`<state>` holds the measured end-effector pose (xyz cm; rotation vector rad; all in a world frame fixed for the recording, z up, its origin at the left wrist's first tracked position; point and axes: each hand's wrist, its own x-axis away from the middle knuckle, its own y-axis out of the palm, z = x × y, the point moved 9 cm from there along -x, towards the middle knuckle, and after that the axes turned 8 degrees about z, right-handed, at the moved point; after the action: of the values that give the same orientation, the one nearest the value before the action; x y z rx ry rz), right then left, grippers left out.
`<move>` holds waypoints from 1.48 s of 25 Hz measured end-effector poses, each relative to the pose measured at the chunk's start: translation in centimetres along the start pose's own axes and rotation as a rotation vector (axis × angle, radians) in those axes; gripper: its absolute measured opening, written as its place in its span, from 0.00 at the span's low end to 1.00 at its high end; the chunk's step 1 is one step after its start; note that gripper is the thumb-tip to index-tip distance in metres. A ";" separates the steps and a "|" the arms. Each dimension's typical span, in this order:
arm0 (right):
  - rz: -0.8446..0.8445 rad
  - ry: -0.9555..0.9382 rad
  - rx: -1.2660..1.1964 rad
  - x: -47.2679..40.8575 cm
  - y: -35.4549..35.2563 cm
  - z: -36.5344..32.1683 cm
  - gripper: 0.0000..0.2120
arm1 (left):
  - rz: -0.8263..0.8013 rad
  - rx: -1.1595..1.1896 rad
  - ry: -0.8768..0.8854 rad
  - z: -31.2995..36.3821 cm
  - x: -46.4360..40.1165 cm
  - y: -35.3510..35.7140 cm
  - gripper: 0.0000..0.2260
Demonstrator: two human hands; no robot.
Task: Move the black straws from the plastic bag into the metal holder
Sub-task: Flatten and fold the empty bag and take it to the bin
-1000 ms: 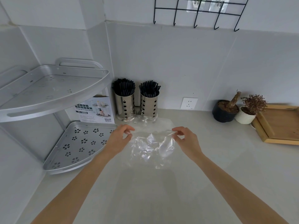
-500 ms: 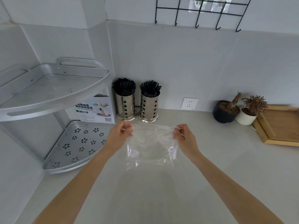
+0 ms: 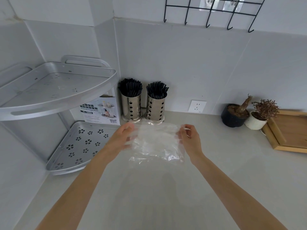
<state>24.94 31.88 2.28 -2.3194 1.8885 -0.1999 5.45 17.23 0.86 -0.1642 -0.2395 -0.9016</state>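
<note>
A clear plastic bag (image 3: 157, 144) hangs between my hands over the counter, with no straws visible inside it. My left hand (image 3: 123, 137) holds the bag's upper left corner; its fingers are blurred. My right hand (image 3: 188, 136) pinches the upper right corner. Behind the bag, against the wall, stand two perforated metal holders: the left holder (image 3: 131, 107) and the right holder (image 3: 156, 108). Each is packed with upright black straws (image 3: 130, 87).
A silver two-tier corner shelf (image 3: 54, 97) fills the left side, with a printed box (image 3: 101, 112) behind it. At the right stand a black pot (image 3: 233, 117), a white pot (image 3: 255, 122) and a wooden tray (image 3: 289, 130). A black hook rack (image 3: 209, 12) hangs on the wall.
The crumpled bag was drawn out flat between my hands and lifted a little toward the holders. My left hand is now in motion at its corner.
</note>
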 end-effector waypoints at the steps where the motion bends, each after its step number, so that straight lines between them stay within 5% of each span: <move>1: 0.007 0.012 -0.008 -0.1 -0.1 0.1 0.06 | -0.062 -0.025 -0.030 -0.5 0.0 0.3 0.36; 4: -0.012 0.033 -0.013 -0.1 0.1 0.3 0.08 | -0.154 -0.036 -0.074 -0.9 0.6 1.0 0.55; 8: -0.182 0.094 -0.067 0.6 1.6 0.5 0.11 | -0.015 -0.164 -0.036 -1.3 0.1 0.1 0.38; 12: -0.438 0.192 -0.125 2.0 3.7 1.2 0.13 | 0.080 -0.062 -0.036 -1.6 -0.3 -1.6 0.32; 17: -0.622 0.344 0.038 3.2 5.1 4.0 0.31 | 0.193 0.035 -0.041 -2.0 -0.2 -3.5 0.28; 22: -0.611 0.309 0.031 3.6 6.2 2.7 0.13 | 0.232 0.054 -0.057 -2.7 1.4 -4.4 0.16; 37: -0.889 0.163 0.120 11.2 10.3 2.8 0.09 | 0.495 0.331 -0.028 -8.8 14.1 -8.0 0.10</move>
<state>17.82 18.92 -2.32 -2.9369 0.7225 -0.5781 8.72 -0.42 -3.38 0.0721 -0.3516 -0.3598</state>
